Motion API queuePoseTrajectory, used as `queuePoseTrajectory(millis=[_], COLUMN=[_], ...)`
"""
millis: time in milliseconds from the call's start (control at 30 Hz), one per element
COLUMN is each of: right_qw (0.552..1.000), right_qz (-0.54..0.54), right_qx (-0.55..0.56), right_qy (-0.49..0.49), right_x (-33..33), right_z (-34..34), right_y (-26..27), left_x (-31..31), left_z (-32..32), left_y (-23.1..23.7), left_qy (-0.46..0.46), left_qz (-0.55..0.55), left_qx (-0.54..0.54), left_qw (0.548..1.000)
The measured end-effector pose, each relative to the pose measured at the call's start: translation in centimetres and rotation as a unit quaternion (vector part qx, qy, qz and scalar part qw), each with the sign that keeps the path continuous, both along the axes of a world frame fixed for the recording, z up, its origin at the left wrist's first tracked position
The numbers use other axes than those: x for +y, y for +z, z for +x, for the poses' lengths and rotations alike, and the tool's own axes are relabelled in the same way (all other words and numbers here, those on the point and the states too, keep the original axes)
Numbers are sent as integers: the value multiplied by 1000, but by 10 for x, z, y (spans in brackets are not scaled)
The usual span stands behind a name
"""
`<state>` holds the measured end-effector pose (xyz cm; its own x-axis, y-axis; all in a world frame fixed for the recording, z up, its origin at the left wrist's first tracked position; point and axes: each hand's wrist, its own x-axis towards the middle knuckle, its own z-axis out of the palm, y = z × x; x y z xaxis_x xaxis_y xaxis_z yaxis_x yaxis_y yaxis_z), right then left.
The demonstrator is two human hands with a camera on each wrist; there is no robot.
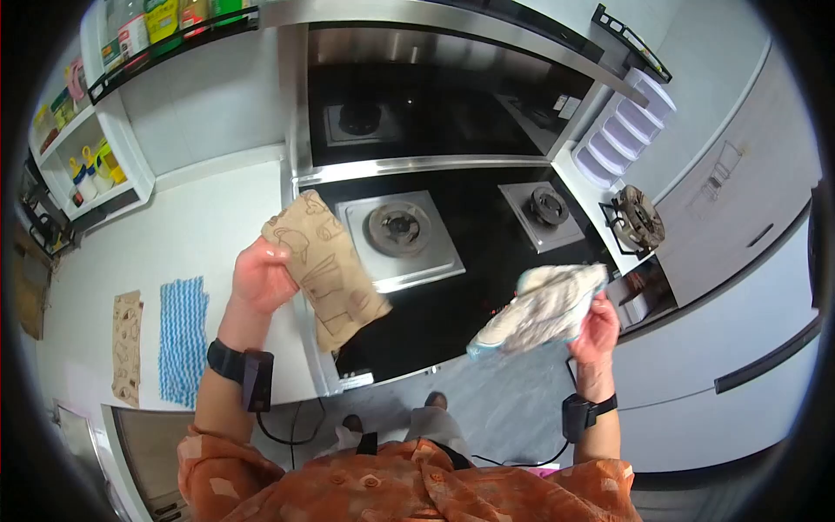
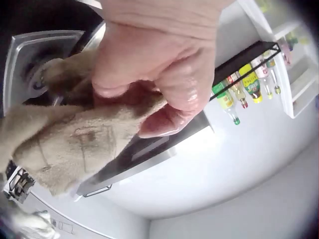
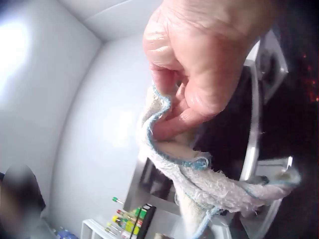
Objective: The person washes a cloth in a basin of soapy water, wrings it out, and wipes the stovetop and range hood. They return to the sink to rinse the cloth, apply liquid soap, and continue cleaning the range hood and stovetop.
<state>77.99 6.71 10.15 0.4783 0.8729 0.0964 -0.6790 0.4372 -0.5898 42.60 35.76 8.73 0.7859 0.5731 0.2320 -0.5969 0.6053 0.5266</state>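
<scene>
My left hand (image 1: 263, 277) pinches a tan cloth (image 1: 335, 274) with brown line drawings by its upper edge. The cloth hangs over the left side of the hob, in front of the left burner. In the left wrist view its folds (image 2: 75, 144) pass between thumb and fingers. On the right, my right hand (image 1: 597, 329) grips a crumpled whitish cloth (image 1: 548, 306) with a blue edge, held above the hob's front right. The right wrist view shows this cloth's blue hem (image 3: 172, 158) trailing from the fingertips.
On the left counter (image 1: 230, 204) lie a blue-and-white wavy cloth (image 1: 183, 339) and a narrow folded tan cloth (image 1: 127, 348). The hob has a left burner (image 1: 400, 228) and a right burner (image 1: 549, 206). A pot support with burner (image 1: 639, 217) stands right, near a white tiered rack (image 1: 622, 130).
</scene>
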Motion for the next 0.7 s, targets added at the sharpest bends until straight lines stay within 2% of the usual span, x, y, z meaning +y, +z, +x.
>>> queuePoseTrajectory(millis=[33,100,133,167,200,233,267,300,333,367,433,467,500,567,633,667,700], right_qw=[998,987,986,986,998,998,992,993,994,994,990,984,974,934,873,846,789], right_qz=[30,36,51,50,8,-32,-10,-13,-26,-40,-34,-37,-38,-75,-118,-89,-79], right_qx=[-55,-156,-159,-158,-61,36,-97,-80,-44,-8,-111,-163,-216,-347,-471,-519,-603], right_qy=[9,-22,-26,-23,6,39,76,86,97,106,81,66,50,-23,-56,-81,-86], right_x=[5,11,16,28,46,66,86,105,119,133,156,166,177,205,243,266,299], right_z=[17,48,63,83,106,123,126,130,146,164,207,224,240,276,321,332,360], right_y=[12,38,38,22,-6,-23,-24,-11,-5,-1,9,22,34,55,70,81,82], left_x=[-1,-6,-6,-8,-9,-7,-4,-1,0,7,27,37,47,66,90,109,132], left_z=[9,29,39,49,62,79,97,113,130,144,168,179,188,207,234,242,249], left_y=[13,32,35,34,32,28,23,22,27,32,40,44,51,71,87,90,93], left_qy=[1,96,98,133,168,176,212,245,284,284,368,411,413,442,489,500,490], left_qz=[4,100,101,143,181,181,251,316,342,343,412,435,432,537,576,594,603], left_qx=[-1,55,56,165,272,272,327,384,395,406,393,409,411,480,479,476,514], left_qw=[1000,989,989,967,930,929,886,832,804,798,735,689,688,534,447,413,364])
